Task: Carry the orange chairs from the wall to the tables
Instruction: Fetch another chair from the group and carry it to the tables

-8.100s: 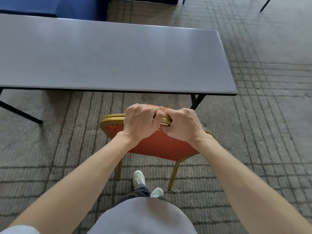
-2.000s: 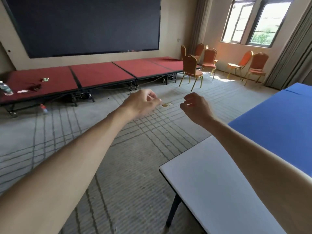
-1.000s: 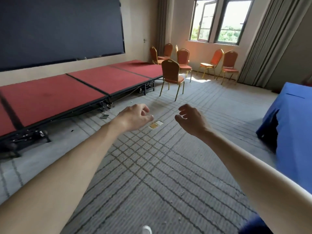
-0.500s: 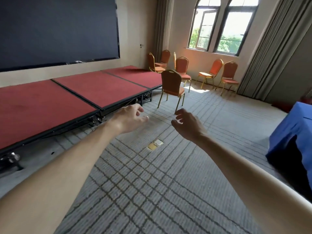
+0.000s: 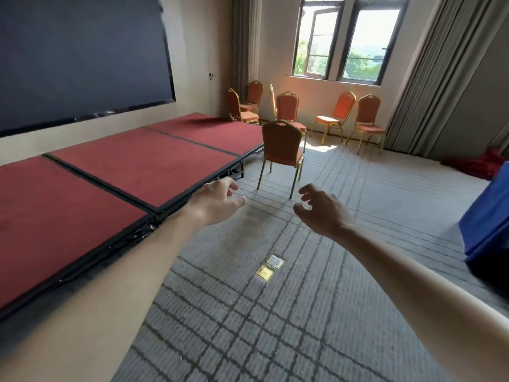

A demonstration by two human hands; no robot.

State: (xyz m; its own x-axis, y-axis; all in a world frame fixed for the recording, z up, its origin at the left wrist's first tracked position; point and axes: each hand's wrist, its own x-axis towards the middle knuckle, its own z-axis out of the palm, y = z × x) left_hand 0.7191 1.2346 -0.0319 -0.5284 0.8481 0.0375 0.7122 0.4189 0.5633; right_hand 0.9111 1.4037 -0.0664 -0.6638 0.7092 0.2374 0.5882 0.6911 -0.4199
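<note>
The left hand [image 5: 217, 204] and right hand [image 5: 322, 210] reach forward, fingers loosely spread, holding nothing. The nearest orange chair [image 5: 282, 150] stands just beside the red stage's [image 5: 110, 175] far corner; more orange chairs [image 5: 336, 117] stand beyond the stage's far end.

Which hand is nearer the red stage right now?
Left. The left hand hovers beside the near edge of the red stage, fingers loosely spread; the right hand is farther out over the carpet.

Orange padded gold-framed chair [image 5: 281, 150] on grey lined carpet [image 5: 275, 326], just right of low red-topped stage platform [image 5: 124, 172]; further orange chairs [image 5: 367, 111] behind it below dark-framed window [image 5: 347, 40]; blue-draped surface [image 5: 490, 216] at right.
</note>
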